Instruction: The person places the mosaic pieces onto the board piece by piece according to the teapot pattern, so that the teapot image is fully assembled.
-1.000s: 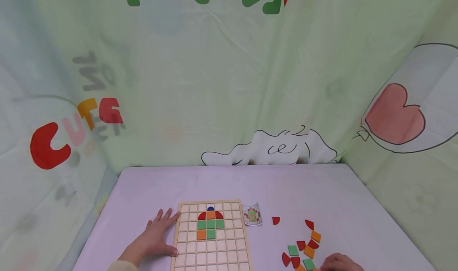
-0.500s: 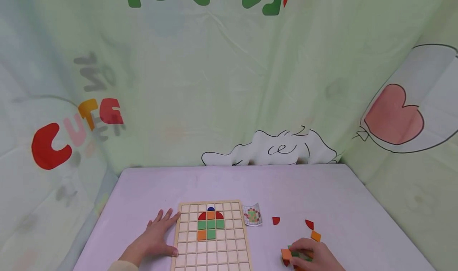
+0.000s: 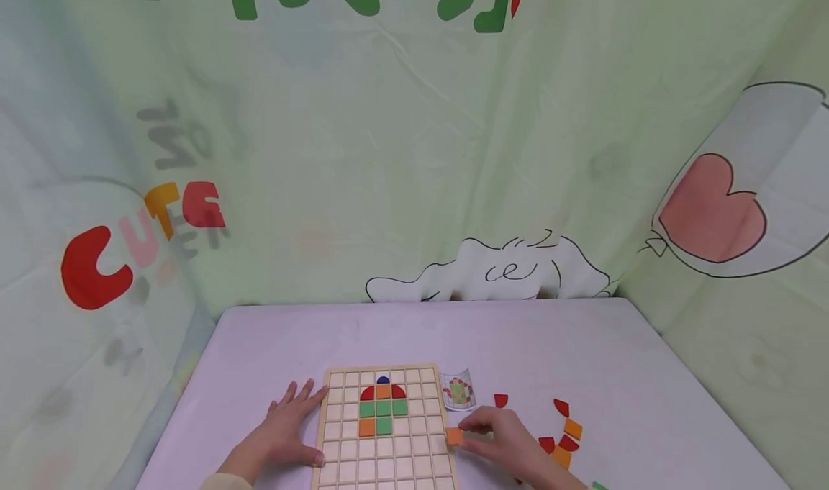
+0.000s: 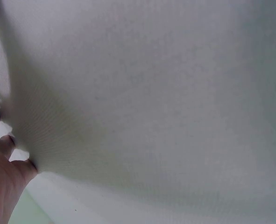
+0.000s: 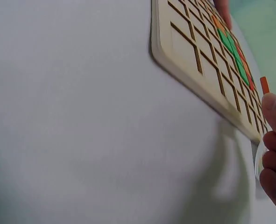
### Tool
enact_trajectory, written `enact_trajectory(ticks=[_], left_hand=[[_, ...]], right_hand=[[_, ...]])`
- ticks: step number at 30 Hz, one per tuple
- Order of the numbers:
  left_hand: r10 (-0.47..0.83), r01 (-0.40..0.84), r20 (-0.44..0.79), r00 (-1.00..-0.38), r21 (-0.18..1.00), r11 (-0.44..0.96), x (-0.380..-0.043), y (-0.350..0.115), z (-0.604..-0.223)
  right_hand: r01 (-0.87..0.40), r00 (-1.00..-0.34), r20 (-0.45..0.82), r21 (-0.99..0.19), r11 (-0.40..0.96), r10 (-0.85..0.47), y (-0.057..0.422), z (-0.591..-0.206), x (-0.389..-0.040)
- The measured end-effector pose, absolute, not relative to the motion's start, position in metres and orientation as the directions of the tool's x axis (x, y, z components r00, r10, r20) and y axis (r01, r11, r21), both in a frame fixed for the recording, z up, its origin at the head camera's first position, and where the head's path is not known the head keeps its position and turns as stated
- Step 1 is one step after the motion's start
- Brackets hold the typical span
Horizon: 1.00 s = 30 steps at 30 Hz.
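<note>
At the three-o'clock edge of the board (image 3: 403, 468), an orange square (image 3: 455, 437) is pinched between the thumb and fingers of the right hand (image 3: 504, 439).

Whether the board is touched by that square cannot be told. Toward the board's twelve o'clock, nine cells are filled, with a blue piece (image 3: 383, 380), red pieces (image 3: 367, 393), green squares (image 3: 383, 408) and further orange tiles (image 3: 367, 427); the rows below are bare, so the work is judged partly done. At nine o'clock, the board's edge is touched by the left hand (image 3: 281, 429), its fingers spread apart. Twelve o'clock from the held square, a patterned card (image 3: 458, 390) is laid, too small to match; toward three o'clock, loose pieces (image 3: 573, 429) are left unplaced.
</note>
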<state>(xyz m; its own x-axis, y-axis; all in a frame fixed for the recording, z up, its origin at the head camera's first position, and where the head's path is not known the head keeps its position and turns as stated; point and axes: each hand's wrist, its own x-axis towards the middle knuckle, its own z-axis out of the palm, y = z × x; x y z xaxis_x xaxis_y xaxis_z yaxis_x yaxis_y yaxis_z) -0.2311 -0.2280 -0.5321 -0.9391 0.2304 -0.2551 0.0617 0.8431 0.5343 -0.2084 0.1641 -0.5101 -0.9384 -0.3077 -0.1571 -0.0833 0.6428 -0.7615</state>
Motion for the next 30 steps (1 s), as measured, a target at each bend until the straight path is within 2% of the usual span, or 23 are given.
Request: enact_trajectory(ticks=[9, 18, 30], left_hand=[[0.22, 0.048, -0.264, -0.939, 0.534, 0.844, -0.23, -0.228, -0.534], [0.216, 0.041, -0.262, -0.941, 0.544, 0.838, -0.23, -0.229, -0.532], [0.252, 0.067, -0.255, -0.934, 0.565, 0.822, -0.232, -0.232, -0.538]], right_hand=[[-0.201, -0.921, -0.088, -0.728, 0.655, -0.38, 0.124, -0.515, -0.221], [-0.216, -0.91, -0.086, -0.737, 0.64, -0.406, 0.098, -0.515, -0.23], [-0.337, -0.903, 0.005, -0.627, 0.702, -0.43, 0.078, -0.519, -0.232]])
